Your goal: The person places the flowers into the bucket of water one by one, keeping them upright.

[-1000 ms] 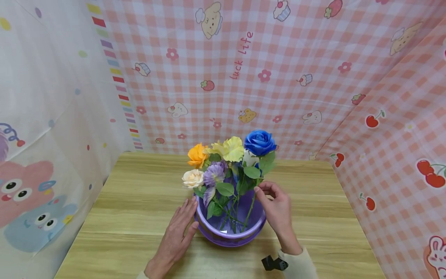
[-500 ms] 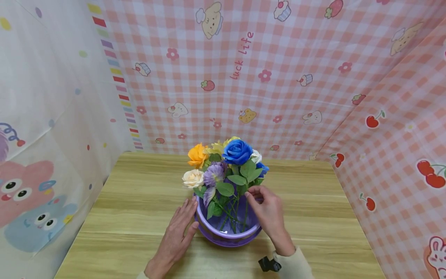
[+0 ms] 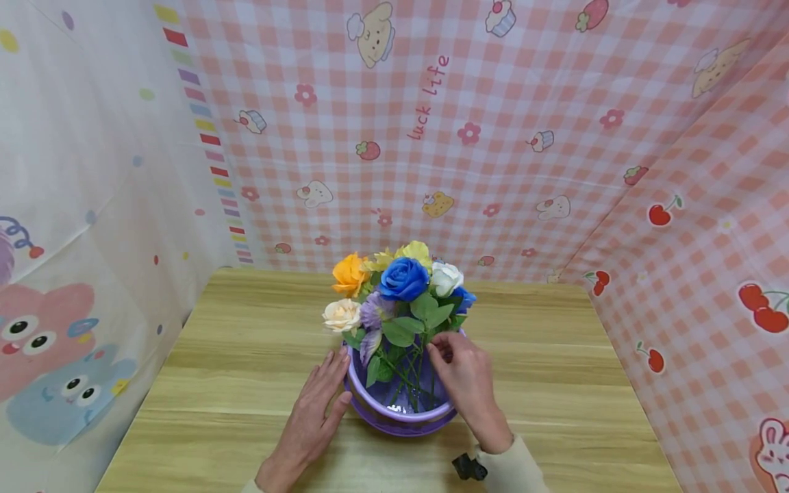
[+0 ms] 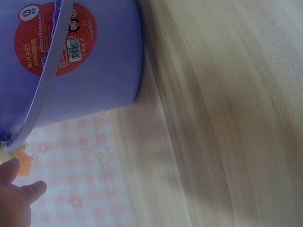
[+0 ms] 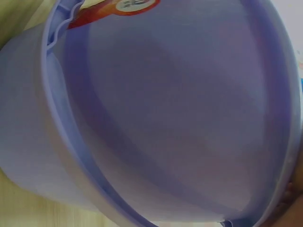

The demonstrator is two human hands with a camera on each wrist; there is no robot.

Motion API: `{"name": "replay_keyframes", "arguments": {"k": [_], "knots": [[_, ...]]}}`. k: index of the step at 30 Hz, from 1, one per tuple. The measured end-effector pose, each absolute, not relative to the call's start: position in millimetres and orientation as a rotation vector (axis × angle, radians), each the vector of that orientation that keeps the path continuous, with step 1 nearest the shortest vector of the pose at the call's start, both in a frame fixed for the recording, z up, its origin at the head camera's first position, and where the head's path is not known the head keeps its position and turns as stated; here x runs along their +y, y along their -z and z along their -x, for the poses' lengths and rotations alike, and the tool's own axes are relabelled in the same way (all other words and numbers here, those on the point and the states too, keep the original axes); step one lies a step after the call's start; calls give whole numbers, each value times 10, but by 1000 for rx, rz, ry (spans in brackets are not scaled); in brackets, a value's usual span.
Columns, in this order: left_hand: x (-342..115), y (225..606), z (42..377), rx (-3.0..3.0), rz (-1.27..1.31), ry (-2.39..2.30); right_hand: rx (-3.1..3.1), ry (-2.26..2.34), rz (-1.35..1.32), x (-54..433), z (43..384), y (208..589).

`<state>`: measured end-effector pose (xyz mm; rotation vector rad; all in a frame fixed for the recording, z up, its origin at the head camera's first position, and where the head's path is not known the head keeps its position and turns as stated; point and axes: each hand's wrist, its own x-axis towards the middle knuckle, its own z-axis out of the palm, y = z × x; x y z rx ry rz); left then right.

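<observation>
A purple bucket point(image 3: 402, 414) stands on the table with artificial flowers in it. My right hand point(image 3: 466, 380) is at its right rim and pinches the stem of a blue rose point(image 3: 403, 279) between thumb and fingers. My left hand point(image 3: 310, 414) rests against the left rim, its fingers straight. Around the blue rose are a white rose point(image 3: 446, 279), a yellow flower point(image 3: 416, 253), an orange rose point(image 3: 349, 274), a cream rose point(image 3: 342, 315), a purple flower point(image 3: 373, 310) and another blue flower point(image 3: 464, 300). The right wrist view mostly shows the bucket wall point(image 5: 180, 94), with little of the hand.
The bucket's handle point(image 4: 46, 80) hangs down along its side, across a red label point(image 4: 83, 35). Pink checked cloth point(image 3: 394, 178) hangs behind the wooden table point(image 3: 246, 370). A black device point(image 3: 470, 467) sits by my right sleeve.
My right hand has moved left and a little down with the blue rose, which now stands in front of the yellow flower. The white rose has come into fuller view. My left hand stays put.
</observation>
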<state>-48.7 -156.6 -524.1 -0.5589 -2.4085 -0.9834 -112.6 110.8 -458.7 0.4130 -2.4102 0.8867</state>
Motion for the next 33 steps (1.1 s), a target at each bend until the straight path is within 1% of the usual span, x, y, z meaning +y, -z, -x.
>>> {"name": "replay_keyframes", "arguments": {"k": [11, 16, 24, 33], "knots": [[-1560, 5233, 483, -2418, 562, 986, -2513, -758, -350, 1050, 1110, 4555], [-1558, 5223, 476, -2419, 557, 978, -2517, -750, -383, 1072, 1097, 4554], [-1581, 5168, 472, -2424, 581, 951, -2340, -962, -510, 1213, 1048, 4573], [-1663, 5012, 504, -2294, 594, 900, -2172, -1163, -578, 1512, 1004, 4559]]}}
